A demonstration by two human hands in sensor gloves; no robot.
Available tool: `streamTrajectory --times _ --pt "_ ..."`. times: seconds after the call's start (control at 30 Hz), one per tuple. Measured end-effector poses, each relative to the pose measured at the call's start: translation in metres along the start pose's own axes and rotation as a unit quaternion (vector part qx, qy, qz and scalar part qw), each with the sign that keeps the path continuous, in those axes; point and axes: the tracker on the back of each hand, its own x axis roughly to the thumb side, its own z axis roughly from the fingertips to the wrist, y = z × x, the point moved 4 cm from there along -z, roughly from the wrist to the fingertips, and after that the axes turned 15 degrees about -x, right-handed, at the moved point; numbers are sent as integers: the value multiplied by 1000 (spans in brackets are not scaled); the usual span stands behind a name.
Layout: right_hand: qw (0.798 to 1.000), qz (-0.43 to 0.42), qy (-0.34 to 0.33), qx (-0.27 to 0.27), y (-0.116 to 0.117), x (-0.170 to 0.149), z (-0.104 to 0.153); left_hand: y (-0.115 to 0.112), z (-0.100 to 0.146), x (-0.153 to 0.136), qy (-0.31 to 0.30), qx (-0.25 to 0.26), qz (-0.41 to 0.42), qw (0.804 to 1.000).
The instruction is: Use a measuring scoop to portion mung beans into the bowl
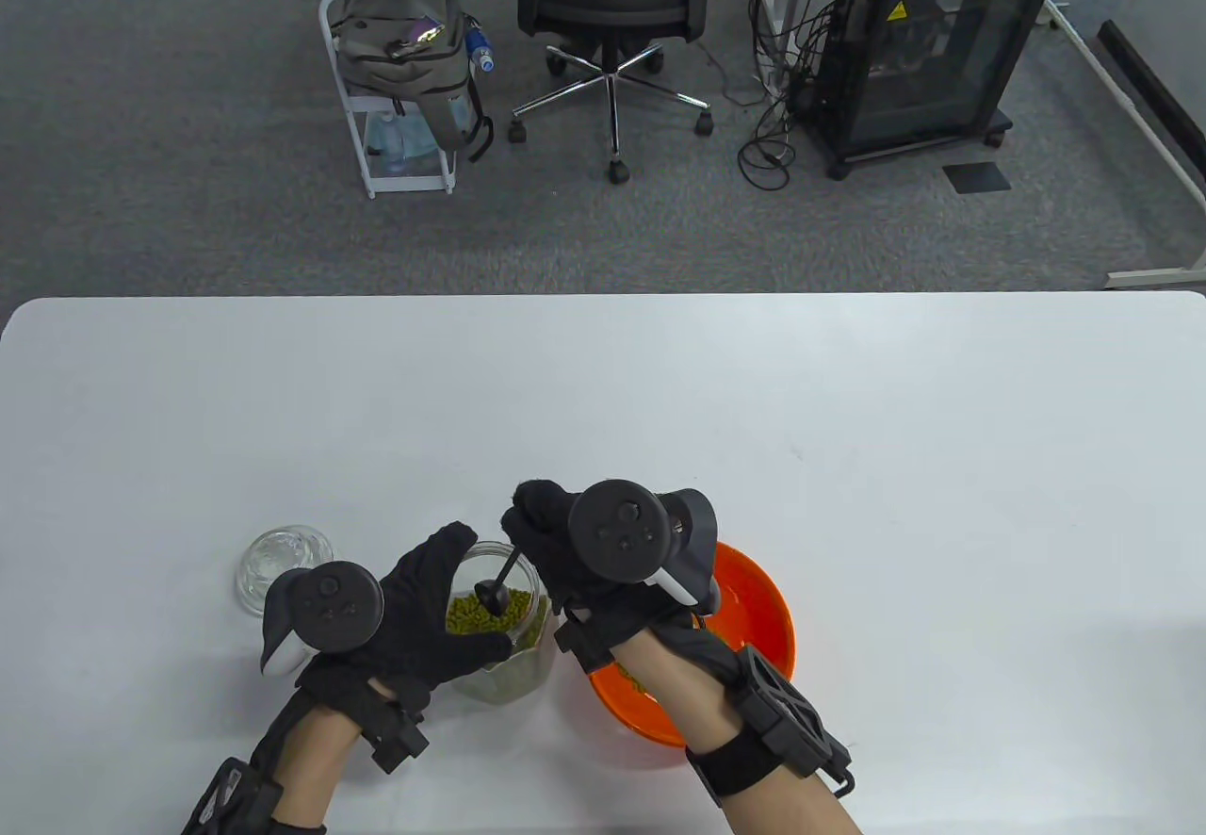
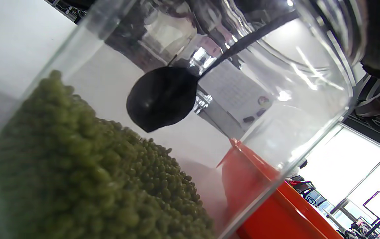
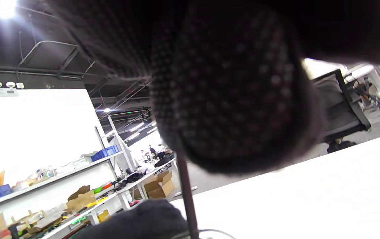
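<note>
A clear glass jar point(image 1: 504, 651) holding green mung beans point(image 1: 485, 613) stands near the table's front edge. My left hand point(image 1: 429, 623) grips the jar from its left side. My right hand point(image 1: 551, 533) holds the handle of a black measuring scoop point(image 1: 493, 595) whose bowl hangs inside the jar just above the beans. Through the glass in the left wrist view, the scoop point(image 2: 160, 98) hovers over the beans point(image 2: 77, 172). The orange bowl point(image 1: 758, 613) sits right of the jar, partly under my right wrist, with a few beans point(image 1: 629, 679) inside. The right wrist view shows gloved fingers point(image 3: 236, 99) and the scoop handle point(image 3: 186, 199).
A glass lid point(image 1: 281, 562) lies on the white table point(image 1: 848, 458) left of the jar. Beyond the far edge are an office chair point(image 1: 612, 15), a white cart point(image 1: 396, 72) with a bag, and a black cabinet point(image 1: 928, 43).
</note>
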Motion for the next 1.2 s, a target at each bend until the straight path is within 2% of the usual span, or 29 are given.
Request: streamTrajectory --times 0.13,0.27,0.37,0.57,0.7,0.97,1.2 --pt "1000 -9 16 24 13 -9 4 0 0 0 -1 0 0 1000" --pt "992 -72 91 49 26 -33 5 0 0 0 -1 0 0 1000" --pt "979 -119 153 69 35 -55 9 0 0 0 -1 0 -1 1000" --pt "937 -213 256 101 45 -87 22 0 0 0 0 -1 -2 1000" --pt "919 -241 291 115 47 -98 28 1 0 0 0 -1 -2 1000" --pt "895 -271 329 134 46 -111 36 1 0 0 0 -1 -2 1000" --pt "878 -285 368 109 37 -122 43 1 0 0 0 -1 -2 1000"
